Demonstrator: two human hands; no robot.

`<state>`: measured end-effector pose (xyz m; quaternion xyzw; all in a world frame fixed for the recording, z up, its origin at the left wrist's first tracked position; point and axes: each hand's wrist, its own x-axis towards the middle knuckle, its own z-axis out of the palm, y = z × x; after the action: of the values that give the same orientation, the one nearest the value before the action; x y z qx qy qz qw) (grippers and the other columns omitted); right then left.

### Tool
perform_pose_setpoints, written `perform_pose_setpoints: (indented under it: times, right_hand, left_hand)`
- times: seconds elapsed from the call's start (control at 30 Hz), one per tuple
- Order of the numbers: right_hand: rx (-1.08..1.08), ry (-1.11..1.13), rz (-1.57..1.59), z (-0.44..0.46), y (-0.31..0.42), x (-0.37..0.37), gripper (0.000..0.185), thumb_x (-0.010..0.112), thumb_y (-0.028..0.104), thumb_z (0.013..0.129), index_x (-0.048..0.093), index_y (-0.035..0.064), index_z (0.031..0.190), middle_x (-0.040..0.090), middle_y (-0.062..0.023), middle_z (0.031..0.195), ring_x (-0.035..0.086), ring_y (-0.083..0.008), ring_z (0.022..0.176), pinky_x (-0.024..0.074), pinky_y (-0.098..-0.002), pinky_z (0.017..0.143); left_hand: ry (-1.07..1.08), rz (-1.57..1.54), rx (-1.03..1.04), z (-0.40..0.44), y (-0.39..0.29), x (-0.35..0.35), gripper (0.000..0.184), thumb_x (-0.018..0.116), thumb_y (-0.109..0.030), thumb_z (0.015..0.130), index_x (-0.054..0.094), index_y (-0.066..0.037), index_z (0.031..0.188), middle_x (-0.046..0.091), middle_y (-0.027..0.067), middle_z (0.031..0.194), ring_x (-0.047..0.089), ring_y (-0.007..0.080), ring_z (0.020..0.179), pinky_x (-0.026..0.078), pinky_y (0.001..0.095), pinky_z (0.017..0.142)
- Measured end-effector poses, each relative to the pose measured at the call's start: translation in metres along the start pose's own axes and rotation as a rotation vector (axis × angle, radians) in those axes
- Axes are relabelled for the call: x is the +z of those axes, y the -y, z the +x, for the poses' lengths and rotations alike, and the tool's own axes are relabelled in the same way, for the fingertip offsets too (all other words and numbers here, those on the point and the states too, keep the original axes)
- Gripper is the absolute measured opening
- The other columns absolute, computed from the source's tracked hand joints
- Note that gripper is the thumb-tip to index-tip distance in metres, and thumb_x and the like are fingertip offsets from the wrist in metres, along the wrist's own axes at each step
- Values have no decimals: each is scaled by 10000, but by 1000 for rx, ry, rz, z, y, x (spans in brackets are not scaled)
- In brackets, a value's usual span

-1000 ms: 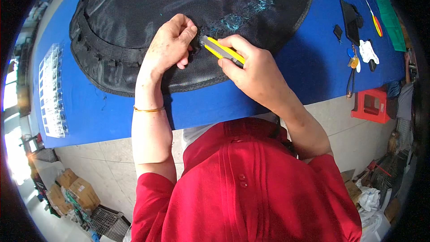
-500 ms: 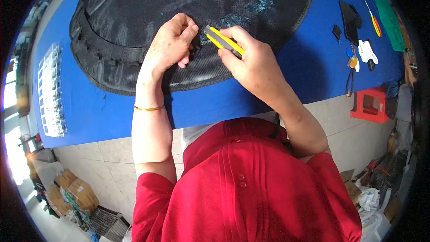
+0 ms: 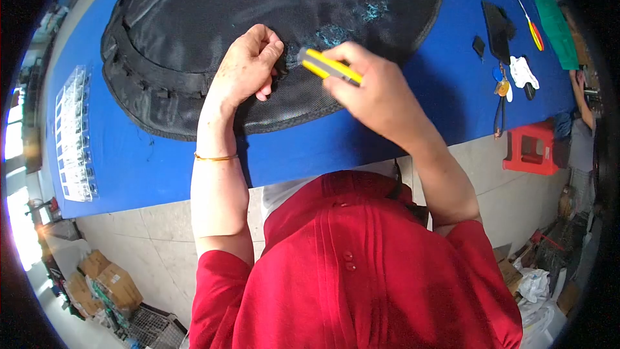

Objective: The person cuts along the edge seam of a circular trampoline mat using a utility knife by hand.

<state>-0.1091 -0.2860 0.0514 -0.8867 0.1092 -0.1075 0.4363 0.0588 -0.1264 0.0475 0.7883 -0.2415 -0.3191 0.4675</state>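
Observation:
A large black mesh fabric piece with a strip along its curved edge lies on the blue table. My left hand pinches a bit of the black fabric or strip near its lower middle. A yellow and grey utility knife is held in my right hand, its front end pointing left toward my left fingers, a small gap away. No blade can be made out. Blue-green thread scraps lie on the fabric above the knife.
On the blue table, a clear plastic tray lies at left. At right are a black phone, keys, a red-yellow tool and green cloth. A red stool and another person's arm are at far right.
The knife in my right hand has moved slightly right and away from my left fingers. My left hand has barely moved. Another person's arm has appeared at the far right.

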Motion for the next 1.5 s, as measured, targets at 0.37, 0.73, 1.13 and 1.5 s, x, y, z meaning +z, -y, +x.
perform_pose_setpoints:
  times: [0.37, 0.73, 1.13, 1.5]
  right_hand:
    - [14, 75, 155, 79, -20, -21, 310, 711, 197, 942, 644, 22, 1190, 688, -65, 857, 648, -113, 665, 527, -274, 620]
    - [64, 294, 463, 116, -52, -25, 361, 685, 202, 983, 598, 45, 1295, 635, -15, 804, 581, -54, 553, 466, -198, 488]
    - [174, 495, 280, 97, -23, -50, 230, 699, 192, 975, 732, 111, 1187, 620, 48, 769, 493, -32, 589, 410, -217, 518]
    - [74, 482, 233, 97, -33, -44, 283, 705, 153, 968, 727, 144, 1250, 629, 50, 779, 487, -11, 576, 403, -190, 491]
  left_hand:
    - [-51, -5, 24, -4, 0, 7, 199, 569, -206, 1050, 560, -20, 979, 551, 18, 614, 496, 88, 425, 433, 261, 406]
    - [-264, 337, 181, -9, -2, 22, 258, 726, -209, 931, 567, -7, 953, 597, 120, 624, 583, 180, 552, 487, 338, 568]
    - [-118, 68, -29, -12, -5, 10, 113, 641, -79, 979, 549, -27, 941, 534, 67, 605, 529, 133, 542, 431, 306, 535]
    - [-90, 18, -61, -11, -9, 7, 116, 630, -88, 997, 548, -26, 942, 553, 48, 600, 529, 118, 486, 434, 295, 489]
